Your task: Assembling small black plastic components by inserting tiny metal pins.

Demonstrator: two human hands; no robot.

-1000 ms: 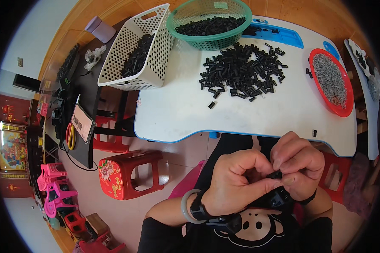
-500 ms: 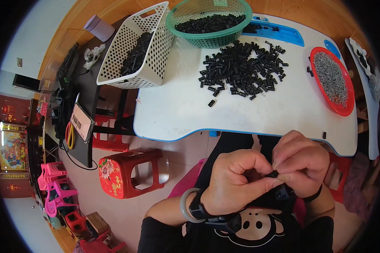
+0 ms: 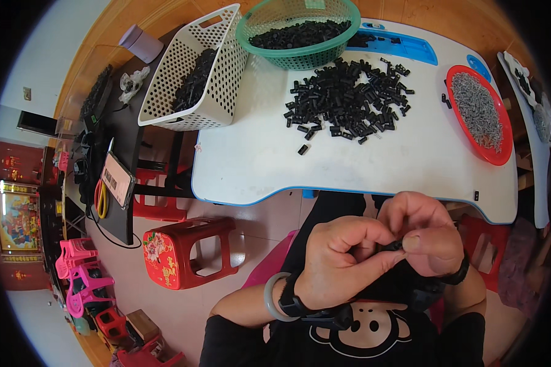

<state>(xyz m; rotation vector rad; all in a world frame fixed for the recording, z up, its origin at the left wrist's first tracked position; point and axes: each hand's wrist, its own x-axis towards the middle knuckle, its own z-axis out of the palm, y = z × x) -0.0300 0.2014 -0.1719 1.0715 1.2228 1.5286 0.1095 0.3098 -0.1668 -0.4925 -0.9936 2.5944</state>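
Note:
Close together over my lap, just off the table's near edge, both hands work on one small black plastic part (image 3: 390, 246). My left hand (image 3: 348, 260) pinches it between thumb and forefinger. The thumb and fingers of my right hand (image 3: 427, 241) close on its other end, hiding much of it. Whether a metal piece sits in it, I cannot tell. On the white table (image 3: 251, 165) lies a loose pile of similar black parts (image 3: 349, 101). A red plate (image 3: 502, 156) at the right holds many small silvery metal pieces (image 3: 479, 110).
A green basket (image 3: 300, 54) and a white perforated basket (image 3: 223, 92), both with black parts, stand at the back and left. One black part (image 3: 476, 196) lies near the table's right front edge. A red stool (image 3: 190, 251) stands left; a phone (image 3: 117, 177) rests on the dark side table.
My right hand has turned and its thumb now lies across the black part's end. My left hand has barely moved and keeps its pinch.

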